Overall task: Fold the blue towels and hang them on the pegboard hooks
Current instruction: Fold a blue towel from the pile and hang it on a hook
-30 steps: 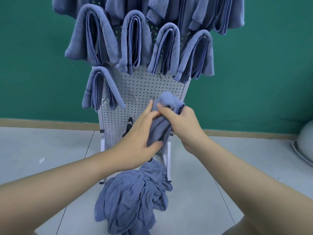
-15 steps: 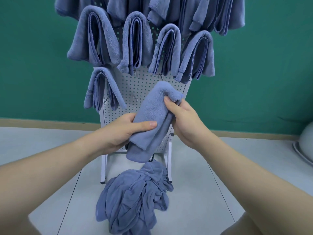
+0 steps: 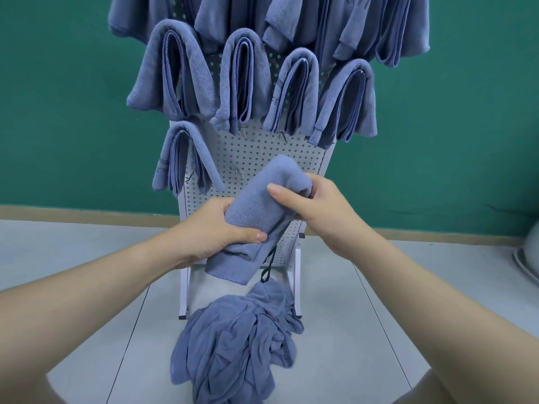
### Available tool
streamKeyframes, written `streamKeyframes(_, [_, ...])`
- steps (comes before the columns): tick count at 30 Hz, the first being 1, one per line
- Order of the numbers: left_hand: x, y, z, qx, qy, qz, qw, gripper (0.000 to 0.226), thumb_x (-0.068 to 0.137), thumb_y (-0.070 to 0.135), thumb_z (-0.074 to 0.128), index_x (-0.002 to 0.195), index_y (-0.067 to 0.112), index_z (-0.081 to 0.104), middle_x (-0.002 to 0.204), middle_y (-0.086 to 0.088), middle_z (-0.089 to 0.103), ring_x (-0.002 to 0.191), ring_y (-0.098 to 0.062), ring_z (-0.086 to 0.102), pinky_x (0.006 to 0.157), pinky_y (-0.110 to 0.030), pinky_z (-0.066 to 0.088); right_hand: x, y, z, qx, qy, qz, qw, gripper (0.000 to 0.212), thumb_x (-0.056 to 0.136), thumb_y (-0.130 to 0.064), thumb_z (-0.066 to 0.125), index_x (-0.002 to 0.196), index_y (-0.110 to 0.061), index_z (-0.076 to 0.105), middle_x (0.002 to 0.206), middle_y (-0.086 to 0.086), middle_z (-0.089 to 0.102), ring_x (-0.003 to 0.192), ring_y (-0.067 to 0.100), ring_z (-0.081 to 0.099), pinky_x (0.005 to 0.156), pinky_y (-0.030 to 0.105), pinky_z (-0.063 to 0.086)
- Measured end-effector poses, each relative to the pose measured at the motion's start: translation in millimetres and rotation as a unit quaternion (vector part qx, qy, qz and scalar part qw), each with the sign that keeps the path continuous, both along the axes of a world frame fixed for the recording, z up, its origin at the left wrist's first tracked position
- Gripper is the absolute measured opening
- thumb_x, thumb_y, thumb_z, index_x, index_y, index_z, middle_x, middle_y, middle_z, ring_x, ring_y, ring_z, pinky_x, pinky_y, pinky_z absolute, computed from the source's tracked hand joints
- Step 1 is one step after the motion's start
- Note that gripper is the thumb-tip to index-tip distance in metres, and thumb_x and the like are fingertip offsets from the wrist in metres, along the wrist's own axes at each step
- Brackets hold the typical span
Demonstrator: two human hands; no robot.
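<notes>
A folded blue towel (image 3: 256,211) slants in front of the white pegboard (image 3: 250,153). My left hand (image 3: 215,231) grips its lower part, thumb across the front. My right hand (image 3: 315,205) grips its upper folded end. Several folded blue towels (image 3: 242,80) hang on hooks across the board's upper rows, and one more (image 3: 180,158) hangs at the left of the lower row. Bare hooks (image 3: 237,172) show in the lower rows. A heap of loose blue towels (image 3: 239,339) lies on the floor at the board's foot.
The pegboard stands on white legs (image 3: 184,293) against a green wall. The floor is pale grey tile. A white rounded object (image 3: 528,258) sits at the right edge. A black loop (image 3: 267,272) dangles below the held towel.
The held towel has come away from the board and tilted; my left hand slid down to its lower part while my right hand kept the top fold.
</notes>
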State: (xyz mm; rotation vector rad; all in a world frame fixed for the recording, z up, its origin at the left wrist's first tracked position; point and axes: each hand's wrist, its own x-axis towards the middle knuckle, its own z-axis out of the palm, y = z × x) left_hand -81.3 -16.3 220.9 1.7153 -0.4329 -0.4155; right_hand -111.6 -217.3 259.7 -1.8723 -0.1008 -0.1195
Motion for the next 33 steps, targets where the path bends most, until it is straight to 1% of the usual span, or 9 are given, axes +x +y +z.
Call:
streamKeyframes(4, [5.4, 6.1, 5.9, 0.038, -0.025, 0.008, 0.999, 0.017, 0.080, 0.017, 0.086, 0.089, 0.017, 0.072, 0.077, 0.007, 0.075, 0.069, -0.004, 0.068, 0.062, -0.015, 0.051, 5.1, -8.9, 4.8, 0.030, -0.012, -0.023, 0.999, 0.031, 0.093, -0.026, 0.076, 0.102, 0.004, 0.071, 0.105, 0.029, 0.072, 0.090, 0.024, 0.070, 0.094, 0.053, 0.060])
streamKeyframes(8, [11.8, 14.7, 10.2, 0.027, -0.033, 0.031, 0.999, 0.028, 0.074, 0.028, 0.089, 0.097, 0.016, 0.077, 0.090, -0.001, 0.080, 0.078, -0.010, 0.071, 0.075, -0.026, 0.056, 11.1, -9.7, 7.4, 0.065, 0.027, -0.038, 0.997, 0.016, 0.098, -0.017, 0.069, 0.099, -0.003, 0.074, 0.097, 0.015, 0.078, 0.088, 0.020, 0.074, 0.081, 0.034, 0.064])
streamKeyframes(13, [24.7, 26.4, 12.8, -0.047, -0.007, 0.089, 0.995, 0.043, 0.069, 0.033, 0.092, 0.103, 0.011, 0.077, 0.104, -0.012, 0.079, 0.092, -0.018, 0.072, 0.090, -0.035, 0.055, 23.9, -7.9, 10.9, 0.149, 0.091, -0.064, 0.983, 0.015, 0.098, -0.020, 0.068, 0.102, -0.005, 0.068, 0.097, 0.011, 0.071, 0.087, 0.024, 0.070, 0.078, 0.034, 0.062])
streamKeyframes(17, [36.3, 33.8, 12.0, -0.119, 0.036, 0.107, 0.986, 0.052, 0.075, 0.034, 0.089, 0.118, 0.010, 0.073, 0.112, -0.010, 0.078, 0.098, -0.018, 0.073, 0.087, -0.032, 0.058, 30.4, 0.4, 9.4, 0.275, 0.125, -0.042, 0.952, 0.022, 0.099, -0.024, 0.067, 0.111, -0.006, 0.065, 0.083, 0.005, 0.072, 0.072, 0.017, 0.071, 0.079, 0.034, 0.060])
streamKeyframes(22, [52.5, 34.4, 12.8, -0.191, 0.067, 0.179, 0.963, 0.020, 0.092, 0.023, 0.074, 0.109, 0.011, 0.071, 0.102, -0.004, 0.077, 0.083, -0.013, 0.073, 0.072, -0.025, 0.061, 46.1, 9.6, 4.4, 0.356, 0.146, -0.066, 0.921, 0.033, 0.101, -0.028, 0.066, 0.126, -0.008, 0.061, 0.101, 0.010, 0.071, 0.094, 0.024, 0.071, 0.082, 0.035, 0.060])
streamKeyframes(24, [61.6, 34.3, 9.7, -0.145, 0.002, 0.235, 0.961, 0.017, 0.093, 0.020, 0.075, 0.107, 0.014, 0.069, 0.103, -0.004, 0.076, 0.080, -0.012, 0.072, 0.071, -0.027, 0.061, 54.6, 10.9, 6.2, 0.375, 0.143, -0.086, 0.912, 0.028, 0.101, -0.027, 0.066, 0.122, -0.009, 0.061, 0.108, 0.012, 0.070, 0.101, 0.026, 0.070, 0.081, 0.035, 0.059])
streamKeyframes(26, [70.4, 35.4, 3.8, -0.054, -0.135, 0.292, 0.945, 0.026, 0.090, 0.018, 0.079, 0.112, 0.017, 0.066, 0.109, 0.000, 0.074, 0.088, -0.013, 0.070, 0.080, -0.029, 0.059, 63.2, 14.3, 9.4, 0.389, 0.138, -0.097, 0.906, 0.022, 0.102, -0.025, 0.065, 0.116, -0.009, 0.061, 0.109, 0.013, 0.071, 0.102, 0.026, 0.070, 0.078, 0.035, 0.058])
streamKeyframes(30, [76.1, 35.4, 6.1, 0.094, -0.432, 0.293, 0.847, 0.046, 0.088, 0.009, 0.065, 0.133, 0.015, 0.063, 0.134, -0.002, 0.062, 0.121, -0.020, 0.056, 0.108, -0.037, 0.045, 79.4, 26.6, 14.7, 0.404, 0.138, -0.100, 0.899, 0.019, 0.102, -0.025, 0.065, 0.111, -0.009, 0.061, 0.098, 0.012, 0.070, 0.093, 0.025, 0.070, 0.077, 0.036, 0.058])
streamKeyframes(33, [77.9, 34.0, 7.7, 0.193, -0.546, 0.242, 0.779, 0.063, 0.073, 0.006, 0.051, 0.135, 0.005, 0.064, 0.145, -0.012, 0.057, 0.130, -0.033, 0.052, 0.114, -0.040, 0.035, 90.2, 35.6, 16.4, 0.393, 0.146, -0.088, 0.904, 0.016, 0.102, -0.025, 0.065, 0.107, -0.010, 0.061, 0.095, 0.012, 0.068, 0.088, 0.024, 0.068, 0.075, 0.035, 0.058])
